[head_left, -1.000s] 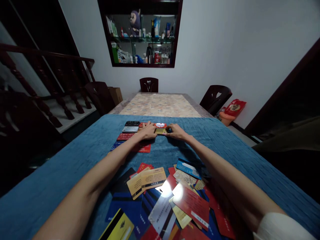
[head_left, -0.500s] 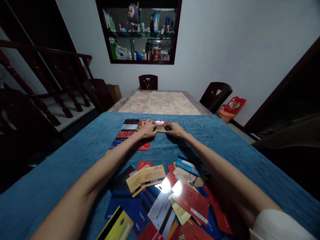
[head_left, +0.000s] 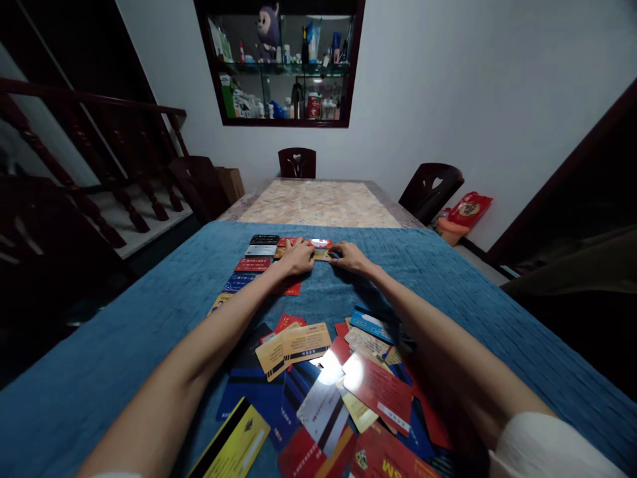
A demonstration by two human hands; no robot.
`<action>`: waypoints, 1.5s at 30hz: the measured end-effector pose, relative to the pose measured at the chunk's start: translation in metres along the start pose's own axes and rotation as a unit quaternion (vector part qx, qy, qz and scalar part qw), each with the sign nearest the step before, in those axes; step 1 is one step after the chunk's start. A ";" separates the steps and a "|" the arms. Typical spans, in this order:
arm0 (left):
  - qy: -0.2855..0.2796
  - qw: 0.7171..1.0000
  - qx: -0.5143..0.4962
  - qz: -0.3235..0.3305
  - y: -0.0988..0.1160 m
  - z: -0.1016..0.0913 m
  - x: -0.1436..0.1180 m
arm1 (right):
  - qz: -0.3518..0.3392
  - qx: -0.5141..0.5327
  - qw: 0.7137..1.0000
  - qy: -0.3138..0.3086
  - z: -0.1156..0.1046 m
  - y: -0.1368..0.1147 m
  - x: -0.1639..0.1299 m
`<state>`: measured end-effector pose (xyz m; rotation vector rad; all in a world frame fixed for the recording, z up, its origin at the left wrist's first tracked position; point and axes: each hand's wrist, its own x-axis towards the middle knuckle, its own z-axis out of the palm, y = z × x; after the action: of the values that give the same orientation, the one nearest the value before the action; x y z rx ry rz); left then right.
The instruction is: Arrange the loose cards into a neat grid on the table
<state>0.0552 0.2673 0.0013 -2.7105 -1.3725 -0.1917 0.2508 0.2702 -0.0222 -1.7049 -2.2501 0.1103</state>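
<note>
Gold card (head_left: 321, 254) lies flat (on blue cloth), pinched between both hands' fingertip grip.

I am in a home, in what looks like a dining room. My bench (head_left: 124, 345) is covered with a blue textured cloth, and beyond it stands a dining table (head_left: 318, 202) with a patterned top, with dark wooden chairs at its far end (head_left: 296, 162) and at either side (head_left: 430, 189). Set into the pale wall is a dark-framed glass cabinet (head_left: 281, 63) whose shelves carry bottles, jars, a flask and a purple plush toy (head_left: 267, 30). To my left a wooden staircase railing (head_left: 89, 153) with turned balusters runs up beside white steps. A red gift bag (head_left: 470, 208) sits on the floor by the wall, and a cardboard box (head_left: 232, 184) stands behind a chair.
</note>
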 end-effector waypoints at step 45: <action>0.067 0.990 -0.125 0.008 0.070 -0.034 -0.217 | -0.148 -0.031 0.981 -0.124 -0.048 -0.123 -0.166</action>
<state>-0.0184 0.0485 -0.0007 -2.8410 -1.3723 -0.5692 0.1908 0.0712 0.0205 -1.4304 -2.6901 0.1937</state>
